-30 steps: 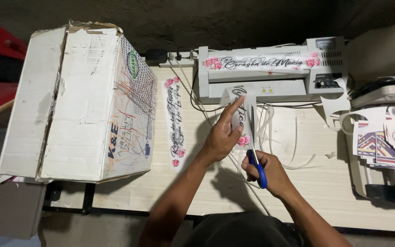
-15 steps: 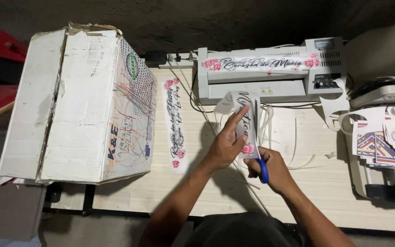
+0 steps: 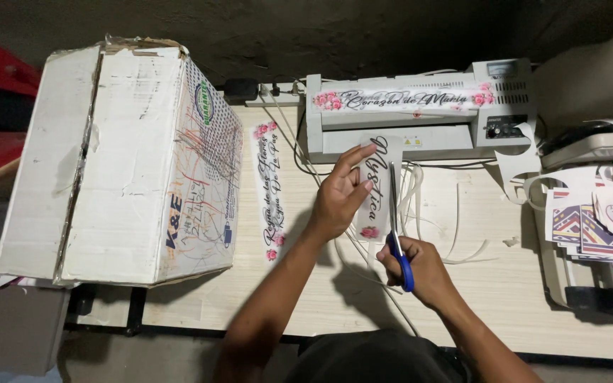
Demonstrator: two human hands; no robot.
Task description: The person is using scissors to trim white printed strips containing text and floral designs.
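Blue-handled scissors [image 3: 396, 241] in our right hand [image 3: 420, 269] are partway up the strip [image 3: 376, 188]; our left hand [image 3: 338, 202] pinches it; the upper half looks uncut.

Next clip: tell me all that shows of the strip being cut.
The strip is a long, narrow, glossy white piece, laminated by the look of it, with dark script lettering along it and a pink rose at its near end. It is held lengthwise just above the table, in front of the laminator. The left hand pinches its left edge; blue-handled scissors in the right hand cut along its right edge.
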